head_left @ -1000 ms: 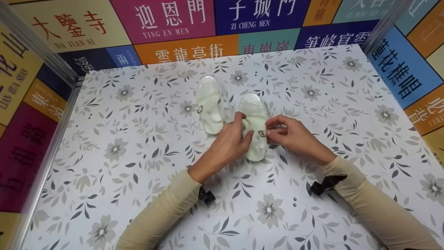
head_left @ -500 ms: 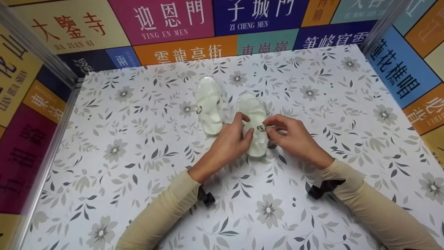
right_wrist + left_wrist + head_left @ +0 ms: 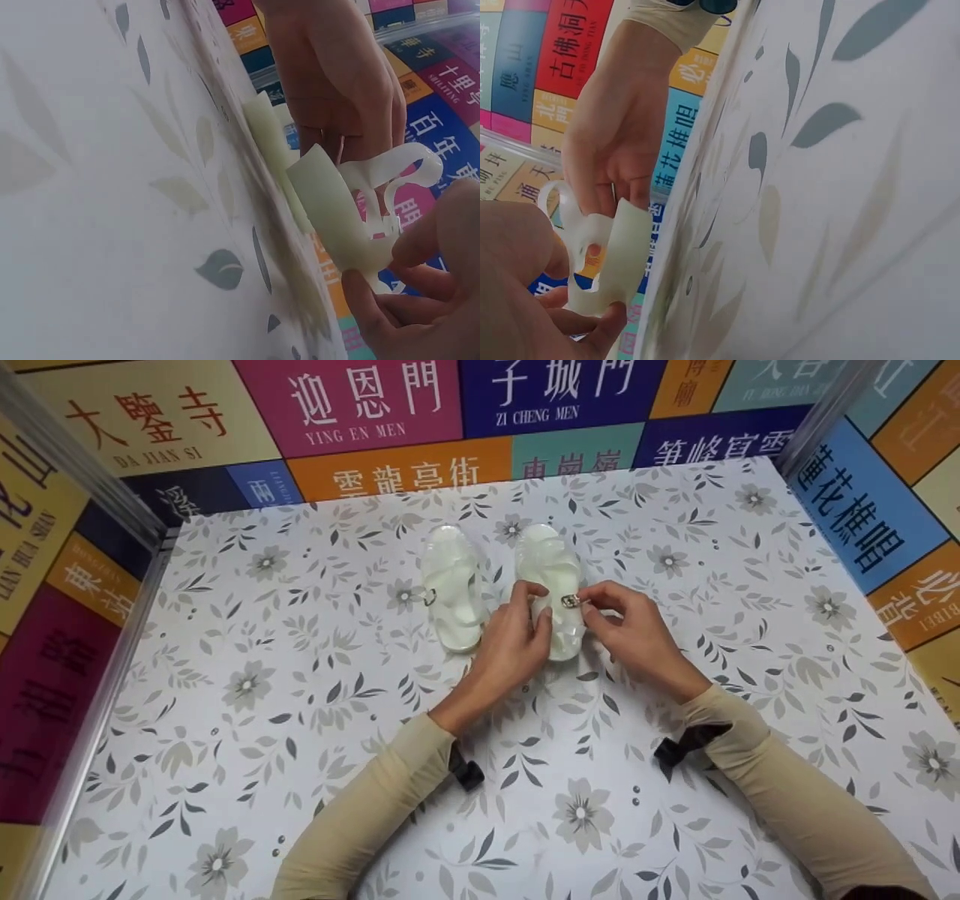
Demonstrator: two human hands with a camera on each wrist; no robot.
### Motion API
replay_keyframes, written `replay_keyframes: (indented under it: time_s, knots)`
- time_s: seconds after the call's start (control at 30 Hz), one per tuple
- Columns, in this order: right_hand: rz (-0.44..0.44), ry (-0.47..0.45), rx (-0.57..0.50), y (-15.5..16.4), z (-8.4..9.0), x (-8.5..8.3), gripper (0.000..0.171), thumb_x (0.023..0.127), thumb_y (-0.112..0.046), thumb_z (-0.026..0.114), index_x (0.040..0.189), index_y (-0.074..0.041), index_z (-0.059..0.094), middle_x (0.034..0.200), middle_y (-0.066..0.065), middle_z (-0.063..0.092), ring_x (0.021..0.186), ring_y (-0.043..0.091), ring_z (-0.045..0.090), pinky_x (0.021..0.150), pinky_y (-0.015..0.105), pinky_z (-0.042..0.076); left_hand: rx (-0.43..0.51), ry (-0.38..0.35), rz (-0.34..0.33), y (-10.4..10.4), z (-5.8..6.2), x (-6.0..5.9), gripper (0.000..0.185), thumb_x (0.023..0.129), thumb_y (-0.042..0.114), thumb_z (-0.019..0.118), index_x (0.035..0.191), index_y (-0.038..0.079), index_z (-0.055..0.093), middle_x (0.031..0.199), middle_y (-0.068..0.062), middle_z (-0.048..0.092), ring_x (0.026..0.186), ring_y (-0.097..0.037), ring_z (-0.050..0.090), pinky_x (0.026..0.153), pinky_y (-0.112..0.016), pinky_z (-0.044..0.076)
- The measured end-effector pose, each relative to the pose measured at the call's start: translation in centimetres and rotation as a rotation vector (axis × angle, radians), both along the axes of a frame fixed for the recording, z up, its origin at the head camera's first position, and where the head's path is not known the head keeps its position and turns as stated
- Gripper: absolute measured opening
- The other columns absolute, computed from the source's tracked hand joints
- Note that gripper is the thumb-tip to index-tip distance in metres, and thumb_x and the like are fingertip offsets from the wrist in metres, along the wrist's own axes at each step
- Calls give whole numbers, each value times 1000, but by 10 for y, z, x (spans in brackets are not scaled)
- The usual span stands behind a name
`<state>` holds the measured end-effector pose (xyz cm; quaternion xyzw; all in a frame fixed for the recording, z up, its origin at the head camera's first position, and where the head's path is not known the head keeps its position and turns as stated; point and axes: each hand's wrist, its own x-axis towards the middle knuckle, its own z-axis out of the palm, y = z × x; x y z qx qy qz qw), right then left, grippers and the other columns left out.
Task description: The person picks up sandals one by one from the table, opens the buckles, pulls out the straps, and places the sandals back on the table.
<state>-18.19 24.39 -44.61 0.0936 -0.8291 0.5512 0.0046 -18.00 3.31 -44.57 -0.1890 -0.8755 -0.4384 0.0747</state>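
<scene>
**Two sandals now side by side**

Two pale translucent sandals lie on the flowered table; the right sandal has moved up since a second ago and now sits level with the left sandal, so the pair looks aligned; the left hand grips its inner edge, fingers curled; the right hand pinches its buckle; count: two sandals, two buckles, two hands.

head: high, looks down and forward over the floral table, far off | left wrist: at table level, close, table fills right of frame | right wrist: same, table fills left | shared: the translucent sandal held at centre
</scene>
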Motion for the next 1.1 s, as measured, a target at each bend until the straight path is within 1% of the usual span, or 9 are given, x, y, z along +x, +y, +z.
replay_keyframes:
  time_s: [0.17,0.27,0.37,0.5,0.57,0.67,0.77,0.93,1.1]
  knots:
    - [-30,4,-40,-1,-7,-17,25,107,-9,63,128,0,71,132,14,72,128,22,67,105,21,56,14,18,40,11,-5,-13,28,108,11,57,135,6,57,76,-10,65,75,-26,65,70,-43,54]
    - [-43,14,-60,-2,-11,-28,25,106,-7,63,128,1,71,133,14,72,129,22,67,105,22,56,26,23,62,15,-8,-21,28,106,8,57,134,5,58,81,-13,70,80,-29,68,74,-45,56]
    - [-46,18,-85,-4,-13,-37,26,105,-5,63,129,2,70,133,15,72,131,23,67,105,23,56,38,17,76,17,-11,-27,27,106,7,57,133,5,58,79,-12,67,76,-28,64,72,-45,53]
    - [-41,11,-86,-9,-16,-46,27,106,-6,62,131,2,69,136,16,71,133,24,67,105,22,56,52,0,106,17,-15,-33,27,107,7,56,134,7,59,76,-8,62,72,-25,58,68,-43,50]
    - [-33,9,-77,-11,-17,-49,27,106,-8,62,131,1,70,136,15,71,133,23,67,106,23,55,52,-4,124,16,-16,-35,27,107,7,55,134,7,59,75,-8,60,72,-25,58,68,-44,50]
    - [-22,9,-61,-13,-19,-52,26,107,-9,62,130,0,70,136,15,72,134,23,67,108,25,54,53,-11,146,15,-17,-36,26,107,7,55,133,6,60,75,-10,62,75,-27,61,71,-46,52]
    - [-14,-9,-34,-14,-21,-54,27,108,-9,60,132,0,69,136,16,72,134,23,67,109,24,51,51,-14,143,14,-18,-36,26,108,7,54,133,5,60,77,-12,64,78,-29,64,76,-47,54]
    - [-8,-49,-19,-14,-23,-55,28,109,-7,57,134,0,68,137,18,72,133,25,66,105,19,50,33,-15,131,14,-21,-35,27,109,9,52,135,5,58,80,-11,66,84,-30,66,84,-50,55]
    - [-18,-36,6,-14,-24,-56,29,109,-8,58,135,-1,68,136,18,73,130,27,67,103,20,49,35,-26,110,12,-18,-33,29,109,7,51,137,4,57,92,-16,72,94,-33,70,90,-49,56]
